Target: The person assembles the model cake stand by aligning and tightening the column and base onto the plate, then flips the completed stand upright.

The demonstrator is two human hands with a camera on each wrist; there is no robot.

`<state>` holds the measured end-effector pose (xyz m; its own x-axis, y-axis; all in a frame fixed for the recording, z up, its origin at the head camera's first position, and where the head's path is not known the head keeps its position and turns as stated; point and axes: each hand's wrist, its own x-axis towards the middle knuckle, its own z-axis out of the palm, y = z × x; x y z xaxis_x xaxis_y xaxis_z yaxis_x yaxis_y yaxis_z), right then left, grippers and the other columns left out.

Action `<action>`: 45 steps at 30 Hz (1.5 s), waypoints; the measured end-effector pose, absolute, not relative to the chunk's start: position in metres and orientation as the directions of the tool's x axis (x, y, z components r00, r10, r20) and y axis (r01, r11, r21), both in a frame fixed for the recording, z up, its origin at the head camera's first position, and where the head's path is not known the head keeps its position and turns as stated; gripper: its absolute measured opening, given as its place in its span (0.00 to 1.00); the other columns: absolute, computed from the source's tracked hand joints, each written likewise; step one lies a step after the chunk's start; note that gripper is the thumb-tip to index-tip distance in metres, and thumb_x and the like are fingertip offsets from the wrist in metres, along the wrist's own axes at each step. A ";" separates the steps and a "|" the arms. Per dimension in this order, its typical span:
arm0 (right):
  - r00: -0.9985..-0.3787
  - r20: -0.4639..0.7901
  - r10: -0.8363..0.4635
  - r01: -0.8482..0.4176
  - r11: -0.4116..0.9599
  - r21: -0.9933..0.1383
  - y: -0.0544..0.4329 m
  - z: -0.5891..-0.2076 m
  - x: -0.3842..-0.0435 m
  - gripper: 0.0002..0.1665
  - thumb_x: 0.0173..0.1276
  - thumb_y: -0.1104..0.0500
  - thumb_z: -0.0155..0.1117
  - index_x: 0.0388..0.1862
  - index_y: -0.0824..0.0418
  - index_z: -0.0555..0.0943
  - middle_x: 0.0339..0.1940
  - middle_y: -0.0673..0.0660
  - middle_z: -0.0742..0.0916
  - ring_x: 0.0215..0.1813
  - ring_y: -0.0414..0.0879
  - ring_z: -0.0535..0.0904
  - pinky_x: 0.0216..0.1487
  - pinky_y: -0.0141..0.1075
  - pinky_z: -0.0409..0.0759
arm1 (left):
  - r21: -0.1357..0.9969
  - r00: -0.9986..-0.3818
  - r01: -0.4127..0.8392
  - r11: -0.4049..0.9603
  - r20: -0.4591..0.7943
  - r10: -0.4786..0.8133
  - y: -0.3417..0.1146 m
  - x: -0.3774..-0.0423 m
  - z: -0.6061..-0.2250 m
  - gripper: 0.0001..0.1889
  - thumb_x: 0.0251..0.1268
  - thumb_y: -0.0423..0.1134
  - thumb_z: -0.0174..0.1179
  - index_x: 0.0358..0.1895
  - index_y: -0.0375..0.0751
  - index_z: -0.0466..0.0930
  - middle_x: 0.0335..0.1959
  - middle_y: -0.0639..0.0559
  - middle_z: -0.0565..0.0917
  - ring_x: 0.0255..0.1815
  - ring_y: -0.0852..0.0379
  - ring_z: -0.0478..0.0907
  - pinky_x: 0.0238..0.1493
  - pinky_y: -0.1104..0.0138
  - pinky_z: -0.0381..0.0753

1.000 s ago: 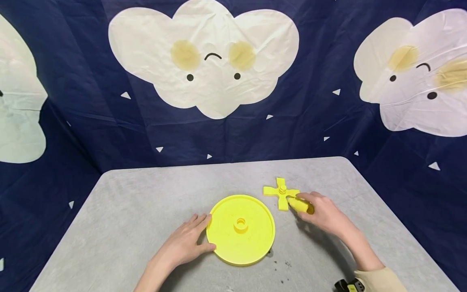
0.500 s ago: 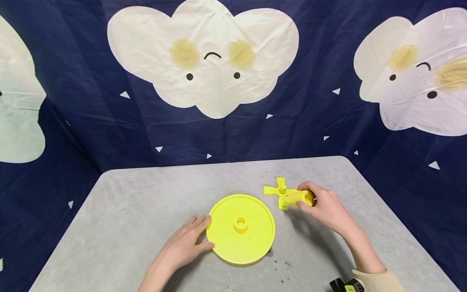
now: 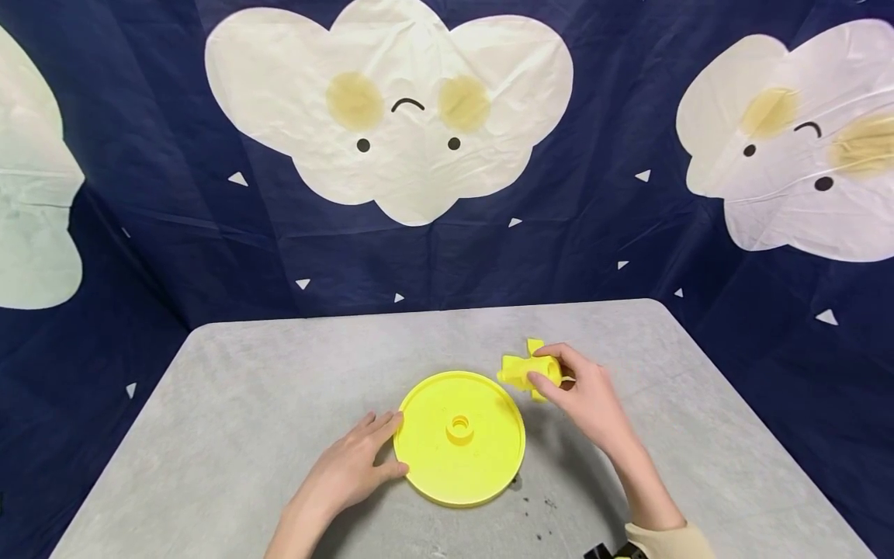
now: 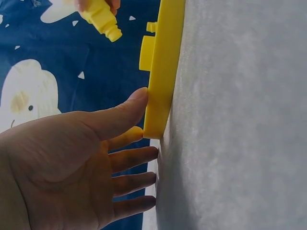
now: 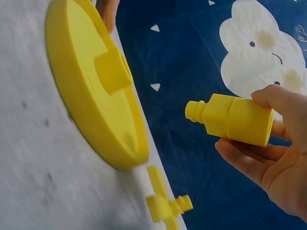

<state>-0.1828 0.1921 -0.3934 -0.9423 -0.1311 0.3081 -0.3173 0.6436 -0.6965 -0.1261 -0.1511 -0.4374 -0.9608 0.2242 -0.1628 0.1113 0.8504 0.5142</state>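
Note:
A round yellow tray-like disc (image 3: 433, 466) with a raised rim and a hollow central socket lies on the table. My left hand (image 3: 356, 466) rests at its left edge, fingers extended, thumb and fingertips touching the rim. In my right hand (image 3: 583, 392) is a yellow cylindrical post (image 5: 240, 119) with a narrower ridged plug at one end. Thumb and fingers pinch it at the wide end, and the plug points left toward the disc. A yellow cross-shaped piece (image 3: 535, 346) with an upright ridged peg (image 5: 182, 204) lies on the table, partly hidden behind the post in the head view.
The grey table (image 3: 279, 373) has rounded far corners. Dark specks (image 3: 548, 503) mark its surface right of the disc. A navy cloth (image 3: 279, 256) with white clouds hangs behind and at both sides.
My right hand has moved left with the post, lifting it from beside the cross-shaped piece toward the disc and turning its plug end left. The left hand and disc have stayed in place.

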 end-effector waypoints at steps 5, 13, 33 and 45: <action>-0.943 0.301 -0.142 -0.327 0.561 -0.761 0.177 -0.399 -0.179 0.19 0.68 0.56 0.74 0.57 0.54 0.84 0.52 0.55 0.90 0.49 0.45 0.86 0.43 0.27 0.87 | 0.518 -0.961 0.090 0.851 -0.179 0.211 -0.150 -0.126 -0.436 0.41 0.61 0.54 0.72 0.76 0.47 0.70 0.77 0.45 0.72 0.82 0.36 0.61 0.75 0.35 0.67; -0.951 0.253 -0.178 -0.308 0.477 -0.823 0.157 -0.402 -0.176 0.24 0.63 0.60 0.76 0.59 0.55 0.82 0.57 0.53 0.89 0.53 0.44 0.84 0.43 0.26 0.86 | 0.510 -0.962 0.080 0.857 -0.184 0.199 -0.150 -0.127 -0.436 0.40 0.62 0.54 0.72 0.76 0.47 0.70 0.77 0.46 0.72 0.82 0.36 0.61 0.75 0.36 0.67; -0.925 0.280 -0.256 -0.365 0.406 -0.838 0.136 -0.411 -0.169 0.28 0.62 0.62 0.77 0.62 0.55 0.83 0.57 0.53 0.86 0.49 0.45 0.84 0.51 0.34 0.89 | 0.508 -0.957 0.095 0.856 -0.191 0.219 -0.151 -0.131 -0.436 0.39 0.63 0.53 0.71 0.76 0.47 0.70 0.77 0.44 0.72 0.81 0.35 0.61 0.75 0.36 0.67; -0.927 0.242 -0.286 -0.344 0.392 -0.853 0.128 -0.419 -0.169 0.31 0.63 0.62 0.77 0.66 0.53 0.81 0.55 0.53 0.88 0.52 0.46 0.85 0.57 0.34 0.88 | 0.503 -0.959 0.107 0.858 -0.175 0.223 -0.150 -0.131 -0.435 0.39 0.63 0.53 0.71 0.76 0.45 0.70 0.77 0.43 0.72 0.81 0.34 0.61 0.74 0.35 0.67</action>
